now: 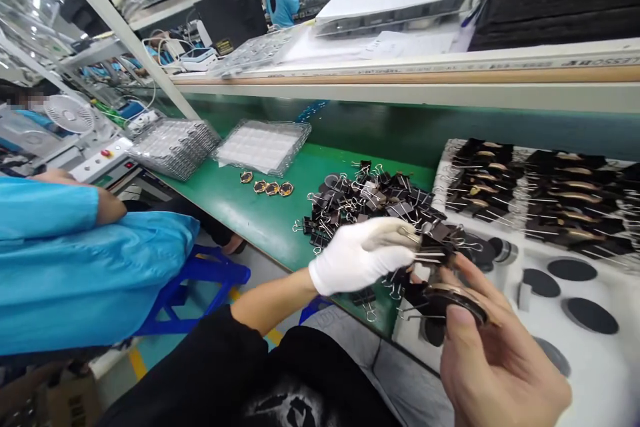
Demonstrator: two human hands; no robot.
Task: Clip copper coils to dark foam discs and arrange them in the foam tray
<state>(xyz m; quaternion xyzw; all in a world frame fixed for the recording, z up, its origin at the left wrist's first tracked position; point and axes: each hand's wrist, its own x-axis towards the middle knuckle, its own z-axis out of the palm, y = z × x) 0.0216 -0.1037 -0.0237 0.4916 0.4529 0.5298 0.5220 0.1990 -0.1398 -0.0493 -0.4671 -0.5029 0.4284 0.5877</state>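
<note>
My left hand point(363, 257), in a white glove, is closed on a black binder clip point(434, 248) with wire handles. My bare right hand point(505, 360) grips a round, dark, disc-like part point(463, 301) between thumb and fingers. Another black binder clip point(420, 299) sits on that part's left edge. The clip in my left hand is just above the round part, near my right fingertips; whether they touch is hard to tell. Behind the glove lies a heap of binder clips point(370, 197) on the green table point(225, 207).
At right, a white foam tray point(525, 253) holds rows of clipped round parts point(570, 193) and several black discs point(590, 315). Several small round parts point(271, 189) lie left of the heap. Clear trays point(265, 145) stand behind. A shelf point(350, 90) overhangs; a blue-clad person point(85, 260) sits at left.
</note>
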